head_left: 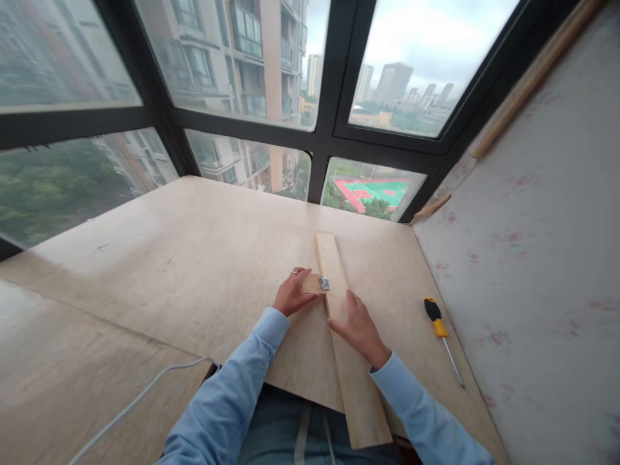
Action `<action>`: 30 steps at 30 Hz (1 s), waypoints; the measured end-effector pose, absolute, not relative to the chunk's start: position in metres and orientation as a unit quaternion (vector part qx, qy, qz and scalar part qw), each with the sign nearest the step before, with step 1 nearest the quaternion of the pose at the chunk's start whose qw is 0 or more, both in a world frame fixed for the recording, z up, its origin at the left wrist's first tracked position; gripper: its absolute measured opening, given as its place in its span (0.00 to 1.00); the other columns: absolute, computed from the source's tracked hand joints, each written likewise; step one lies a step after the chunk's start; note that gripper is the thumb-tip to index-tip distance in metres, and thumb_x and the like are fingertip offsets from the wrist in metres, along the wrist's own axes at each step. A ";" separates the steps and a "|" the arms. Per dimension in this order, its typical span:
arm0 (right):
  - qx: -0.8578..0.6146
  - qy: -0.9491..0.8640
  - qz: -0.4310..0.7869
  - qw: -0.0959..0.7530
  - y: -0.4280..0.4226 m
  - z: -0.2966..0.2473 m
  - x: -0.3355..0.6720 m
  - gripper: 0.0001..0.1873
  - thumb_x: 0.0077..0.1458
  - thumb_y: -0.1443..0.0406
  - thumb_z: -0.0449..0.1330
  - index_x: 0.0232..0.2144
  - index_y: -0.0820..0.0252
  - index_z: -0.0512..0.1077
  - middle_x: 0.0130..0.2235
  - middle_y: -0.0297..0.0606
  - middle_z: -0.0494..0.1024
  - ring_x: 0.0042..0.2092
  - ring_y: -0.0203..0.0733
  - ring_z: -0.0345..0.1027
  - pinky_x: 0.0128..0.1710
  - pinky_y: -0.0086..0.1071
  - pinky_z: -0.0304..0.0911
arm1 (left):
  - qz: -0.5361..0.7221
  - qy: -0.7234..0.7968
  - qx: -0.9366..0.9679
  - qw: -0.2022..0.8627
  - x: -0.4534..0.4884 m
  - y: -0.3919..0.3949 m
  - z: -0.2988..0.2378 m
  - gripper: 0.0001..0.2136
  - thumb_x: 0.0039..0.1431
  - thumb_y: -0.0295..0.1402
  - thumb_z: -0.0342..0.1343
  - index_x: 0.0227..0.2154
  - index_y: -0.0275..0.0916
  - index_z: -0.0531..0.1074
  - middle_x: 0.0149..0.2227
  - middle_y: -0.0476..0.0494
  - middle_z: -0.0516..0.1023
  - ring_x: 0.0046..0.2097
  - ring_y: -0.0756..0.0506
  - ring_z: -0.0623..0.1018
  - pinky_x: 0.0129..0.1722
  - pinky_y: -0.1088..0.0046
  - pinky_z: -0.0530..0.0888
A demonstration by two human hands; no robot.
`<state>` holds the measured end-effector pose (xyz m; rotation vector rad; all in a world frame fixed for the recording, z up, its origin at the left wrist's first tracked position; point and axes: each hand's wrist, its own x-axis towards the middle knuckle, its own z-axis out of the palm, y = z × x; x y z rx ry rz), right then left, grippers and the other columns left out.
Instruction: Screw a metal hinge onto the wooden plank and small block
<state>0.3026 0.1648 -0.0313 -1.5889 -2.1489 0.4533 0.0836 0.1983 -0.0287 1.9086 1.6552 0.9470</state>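
Observation:
A long pale wooden plank point(334, 265) lies on the plywood tabletop point(194, 258), running from the middle towards me. A small wooden block point(311, 283) sits against its left edge, joined to it by a small metal hinge point(324, 283). My left hand point(292, 294) curls around the small block and holds it against the plank. My right hand point(359, 328) lies flat on the plank just below the hinge, fingers stretched out, pressing it down.
A screwdriver point(438, 323) with a yellow and black handle lies on the tabletop to the right of the plank. A white cable point(140, 394) runs across the near left. Large windows point(252, 64) close the far side, and a flowered wall point(533, 245) stands at the right.

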 end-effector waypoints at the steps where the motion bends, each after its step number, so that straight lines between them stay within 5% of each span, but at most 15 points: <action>1: -0.564 -0.780 0.166 0.213 0.167 -0.031 0.288 0.44 0.47 0.59 0.64 0.62 0.67 0.52 0.60 0.60 0.63 0.63 0.61 0.57 0.60 0.52 0.56 | 0.347 0.606 0.684 0.211 0.070 0.198 -0.029 0.34 0.44 0.37 0.68 0.56 0.38 0.67 0.55 0.36 0.68 0.54 0.40 0.72 0.55 0.60 0.70; 10: -0.482 -0.835 0.197 0.177 0.180 -0.018 0.156 0.44 0.48 0.59 0.65 0.61 0.76 0.55 0.59 0.63 0.63 0.61 0.61 0.57 0.59 0.48 0.58 | 0.420 0.661 0.602 0.157 -0.058 0.179 -0.036 0.35 0.37 0.34 0.69 0.53 0.35 0.68 0.50 0.36 0.70 0.53 0.39 0.72 0.57 0.56 0.68; 17: -0.445 -0.864 0.189 0.136 0.174 -0.010 0.082 0.42 0.50 0.57 0.66 0.60 0.75 0.58 0.57 0.62 0.63 0.57 0.62 0.61 0.57 0.47 0.59 | 0.500 0.718 0.468 0.121 -0.103 0.154 -0.031 0.41 0.36 0.28 0.68 0.58 0.34 0.62 0.57 0.32 0.65 0.63 0.35 0.62 0.62 0.53 0.62; 21: -0.427 -0.878 0.171 0.131 0.176 -0.010 0.066 0.38 0.51 0.52 0.65 0.56 0.71 0.63 0.54 0.61 0.66 0.54 0.61 0.64 0.53 0.48 0.62 | 0.615 0.689 0.300 0.240 -0.101 0.147 -0.028 0.45 0.40 0.32 0.68 0.63 0.35 0.54 0.62 0.28 0.59 0.57 0.38 0.71 0.54 0.60 0.72; 24: -0.424 -0.880 0.158 0.143 0.186 -0.011 0.062 0.33 0.54 0.50 0.62 0.53 0.69 0.66 0.52 0.59 0.69 0.52 0.60 0.65 0.51 0.49 0.64 | 0.674 0.627 0.193 0.341 -0.098 0.147 -0.029 0.39 0.44 0.34 0.67 0.59 0.33 0.58 0.57 0.28 0.67 0.47 0.43 0.78 0.44 0.67 0.77; 30: -0.354 -0.875 0.207 0.258 0.222 -0.011 0.040 0.18 0.59 0.60 0.61 0.48 0.64 0.71 0.47 0.50 0.73 0.50 0.49 0.67 0.52 0.42 0.63 | 0.684 0.603 0.179 0.369 -0.093 0.151 -0.031 0.22 0.45 0.33 0.64 0.44 0.32 0.70 0.41 0.39 0.78 0.39 0.47 0.78 0.37 0.72 0.78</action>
